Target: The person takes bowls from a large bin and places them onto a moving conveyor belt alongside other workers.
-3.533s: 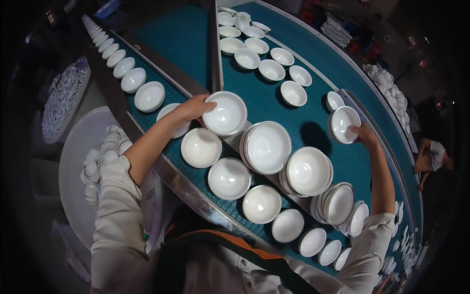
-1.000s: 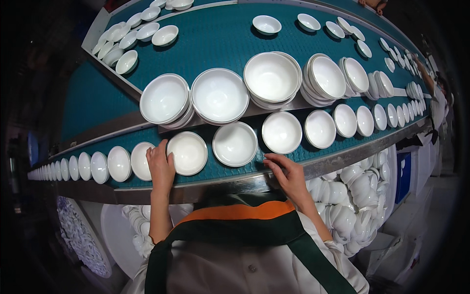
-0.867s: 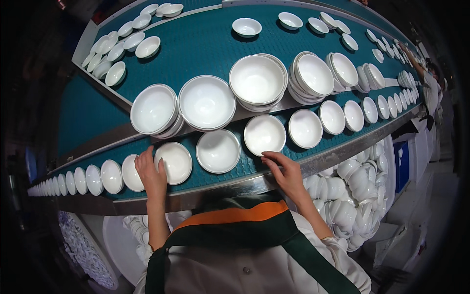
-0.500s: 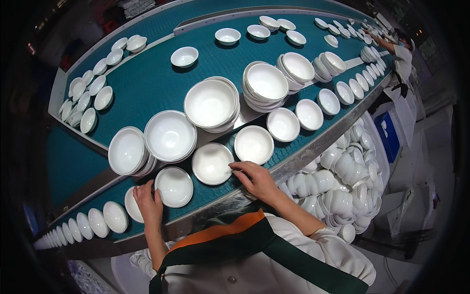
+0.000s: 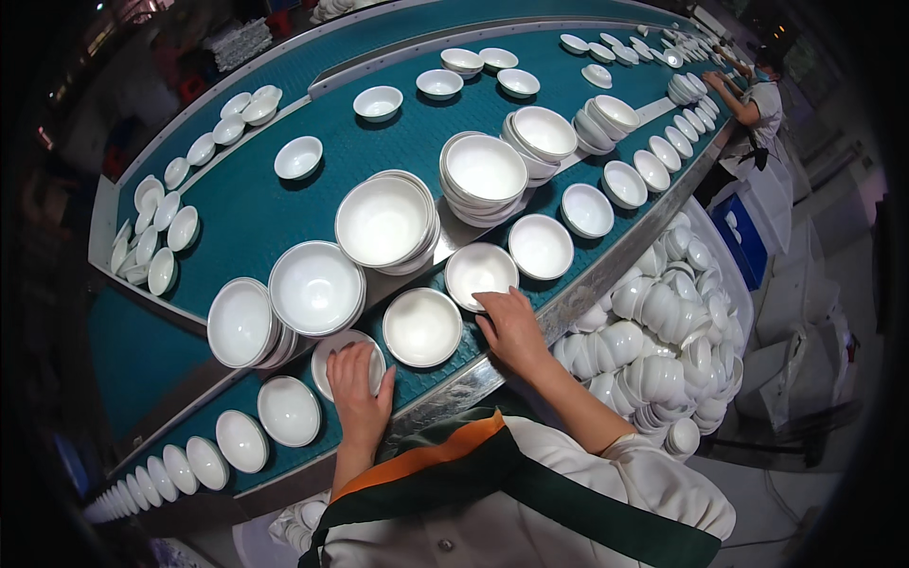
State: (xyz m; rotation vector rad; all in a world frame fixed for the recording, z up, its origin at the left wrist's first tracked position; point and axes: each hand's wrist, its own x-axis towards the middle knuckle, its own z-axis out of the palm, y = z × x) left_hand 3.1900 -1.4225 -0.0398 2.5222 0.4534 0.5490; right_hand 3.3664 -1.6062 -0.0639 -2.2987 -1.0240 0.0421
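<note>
My left hand (image 5: 360, 390) rests over the near half of a white bowl (image 5: 333, 363) in the front row. Its fingers are extended and the thumb stands apart. Farther right, my right hand (image 5: 514, 331) touches the near rim of another white bowl (image 5: 480, 269), fingers slightly bent and thumb apart. Between the two hands sits a white bowl (image 5: 422, 327) that neither touches. Just behind this row stand several stacks of larger-looking white bowls, among them one stack (image 5: 317, 286) behind my left hand and another (image 5: 386, 221) farther right.
Loose bowls (image 5: 298, 158) ride on the wide green belt (image 5: 237, 218) beyond the stacks. A metal edge (image 5: 464, 383) borders the near belt. Below it on the right, a large white tub (image 5: 748, 322) holds heaped bowls. Another person (image 5: 757, 104) works at the far right.
Both hands have moved right along the front row, onto different bowls. Bowls on the front row and the wide belt have slid left relative to the stacks. The view has shifted slightly.
</note>
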